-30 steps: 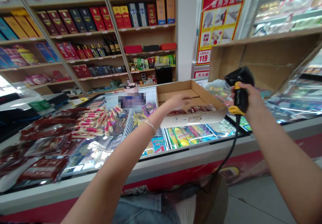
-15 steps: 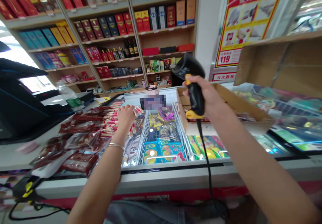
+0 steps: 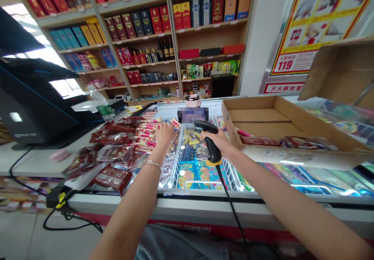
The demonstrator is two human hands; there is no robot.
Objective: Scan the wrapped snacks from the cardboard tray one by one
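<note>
Since the last half second, the right hand (image 3: 220, 141) has dropped from high in front of the carton (image 3: 280, 155) to low beside the left hand (image 3: 166, 135), bringing the barcode scanner (image 3: 214, 151) over the wire basket (image 3: 176, 166). It is closed firmly around the handle, while the scanner's head sits near the left hand but apart from it. The left hand stays over the red-and-cream sticks (image 3: 146, 135), fingers bent down among them; whether it grips any, I cannot tell. With both hands close together, the work now seems centred on that pile, left of the basket. Counted: 1 scanner, 1 bottle (image 3: 102, 104) behind the pile, and 3 flat boxes (image 3: 210, 51) on the shelf. The carton, to the right, shows 2 brown packets (image 3: 306, 142) and at least 1 loose stick (image 3: 244, 133). The sticks under the hand overlap: more than 10, exact number unclear. The brown packs (image 3: 112, 177) further left number at least 5.
</note>
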